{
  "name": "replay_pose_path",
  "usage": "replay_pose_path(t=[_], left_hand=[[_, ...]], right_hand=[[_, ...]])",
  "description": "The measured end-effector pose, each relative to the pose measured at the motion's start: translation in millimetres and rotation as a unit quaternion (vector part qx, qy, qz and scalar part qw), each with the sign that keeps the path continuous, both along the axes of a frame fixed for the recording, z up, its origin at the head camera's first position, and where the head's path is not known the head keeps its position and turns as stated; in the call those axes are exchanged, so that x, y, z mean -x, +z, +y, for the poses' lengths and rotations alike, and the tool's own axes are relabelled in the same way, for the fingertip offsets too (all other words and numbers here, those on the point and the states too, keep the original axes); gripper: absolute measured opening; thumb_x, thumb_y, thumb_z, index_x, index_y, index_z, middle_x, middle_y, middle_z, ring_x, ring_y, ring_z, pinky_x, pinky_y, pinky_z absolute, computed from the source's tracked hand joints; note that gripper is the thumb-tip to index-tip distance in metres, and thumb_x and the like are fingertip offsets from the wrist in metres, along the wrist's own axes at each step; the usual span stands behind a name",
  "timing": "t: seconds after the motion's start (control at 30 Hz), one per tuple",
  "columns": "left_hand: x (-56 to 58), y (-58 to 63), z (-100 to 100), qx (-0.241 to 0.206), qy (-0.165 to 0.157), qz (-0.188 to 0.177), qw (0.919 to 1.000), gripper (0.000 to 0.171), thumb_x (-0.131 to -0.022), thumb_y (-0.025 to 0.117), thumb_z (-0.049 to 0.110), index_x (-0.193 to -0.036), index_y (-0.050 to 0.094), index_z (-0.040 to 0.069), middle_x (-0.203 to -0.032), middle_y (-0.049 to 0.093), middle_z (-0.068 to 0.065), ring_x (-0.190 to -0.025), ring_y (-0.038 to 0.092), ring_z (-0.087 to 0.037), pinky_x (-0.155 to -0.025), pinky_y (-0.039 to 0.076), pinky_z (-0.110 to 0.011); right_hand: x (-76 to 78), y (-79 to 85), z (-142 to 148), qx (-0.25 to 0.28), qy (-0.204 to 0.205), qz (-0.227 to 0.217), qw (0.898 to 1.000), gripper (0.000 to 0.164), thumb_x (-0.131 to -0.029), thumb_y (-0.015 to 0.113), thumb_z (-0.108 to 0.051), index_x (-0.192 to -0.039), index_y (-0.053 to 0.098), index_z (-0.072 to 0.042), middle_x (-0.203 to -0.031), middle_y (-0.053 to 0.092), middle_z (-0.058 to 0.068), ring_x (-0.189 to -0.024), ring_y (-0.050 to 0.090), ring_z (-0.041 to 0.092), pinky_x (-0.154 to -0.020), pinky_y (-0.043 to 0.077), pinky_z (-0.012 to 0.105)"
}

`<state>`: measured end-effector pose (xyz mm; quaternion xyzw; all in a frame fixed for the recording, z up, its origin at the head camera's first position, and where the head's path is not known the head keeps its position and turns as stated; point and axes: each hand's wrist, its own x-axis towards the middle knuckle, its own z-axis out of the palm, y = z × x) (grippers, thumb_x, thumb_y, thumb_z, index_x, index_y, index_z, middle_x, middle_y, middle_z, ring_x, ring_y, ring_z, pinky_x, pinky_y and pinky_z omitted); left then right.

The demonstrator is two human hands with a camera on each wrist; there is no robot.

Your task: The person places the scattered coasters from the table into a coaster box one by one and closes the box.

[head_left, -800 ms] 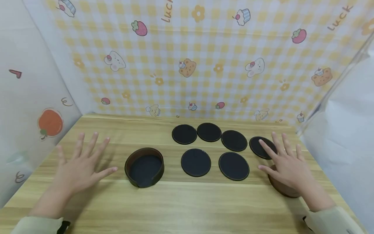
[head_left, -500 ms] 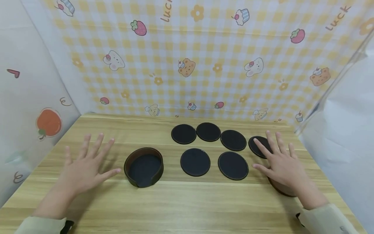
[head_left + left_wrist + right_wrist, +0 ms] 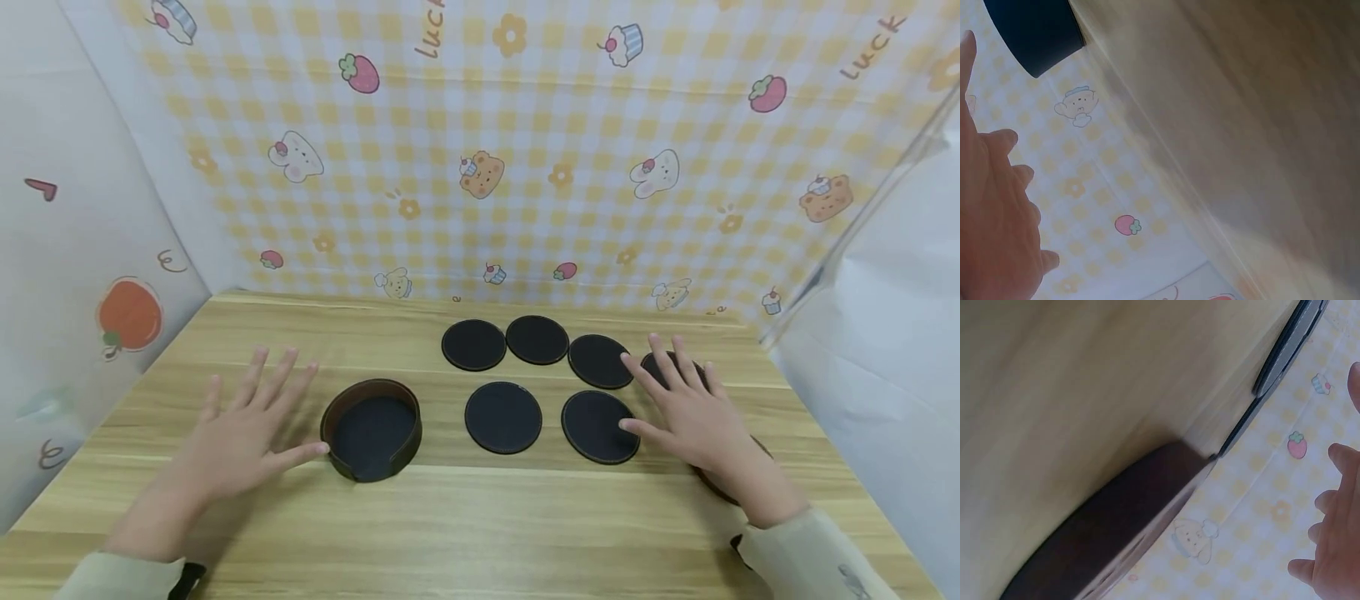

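My left hand hovers with spread fingers over the left of the table, holding nothing. Its thumb tip overlaps the edge of a round, notched coaster holder in the head view; the left wrist view shows the dark holder apart from the hand. My right hand, fingers spread, is above the right side and holds nothing. Several round black coasters lie flat in two rows; the rightmost coaster is partly behind my right fingers. Under the right wrist a round brown object is mostly hidden in the head view.
The wooden table meets a yellow checked cloth at the back. A white printed sheet borders the left side and a plain white one the right.
Both hands have moved inward: the left hand to the right toward the holder, the right hand to the left over the coasters. The coasters and holder have stayed in place.
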<state>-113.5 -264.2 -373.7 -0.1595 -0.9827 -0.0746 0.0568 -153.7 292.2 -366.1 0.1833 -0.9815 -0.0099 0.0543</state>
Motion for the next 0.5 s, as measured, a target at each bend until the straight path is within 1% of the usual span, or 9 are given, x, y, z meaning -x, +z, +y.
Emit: replay_pose_path(t=[0.23,0.37,0.5], left_hand=[[0.8,-1.6,7.9,-0.007,-0.025,-0.011,0.9996,0.099,-0.088,0.059,0.067,-0.161,0.001,0.031,-0.168,-0.009,0.003,-0.153,-0.022,-0.022,-0.112,-0.022,-0.067],[1.1,-0.2,12.5,-0.016,-0.043,-0.021,0.9987,0.099,-0.09,0.058,0.066,-0.161,0.0,0.028,-0.169,-0.008,0.003,-0.153,-0.022,-0.023,-0.113,-0.019,-0.068],[1.8,0.3,16.0,-0.02,-0.062,-0.025,0.9976,0.099,-0.091,0.057,0.065,-0.161,0.0,0.025,-0.169,-0.005,0.001,-0.153,-0.022,-0.021,-0.114,-0.018,-0.067]], right_hand=[[3.5,-2.0,-14.5,-0.013,0.025,0.009,1.0,0.088,-0.09,0.052,-0.07,-0.16,0.019,-0.027,-0.168,0.003,0.013,-0.155,-0.003,0.038,-0.112,0.019,0.073],[3.9,-1.3,-24.1,-0.011,0.036,0.004,0.999,0.087,-0.091,0.052,-0.069,-0.16,0.021,-0.026,-0.169,0.003,0.011,-0.155,0.0,0.038,-0.113,0.02,0.072],[5.9,-1.9,-33.9,-0.005,0.046,-0.002,0.999,0.085,-0.091,0.053,-0.069,-0.159,0.024,-0.026,-0.169,0.004,0.011,-0.155,0.0,0.038,-0.114,0.02,0.072]])
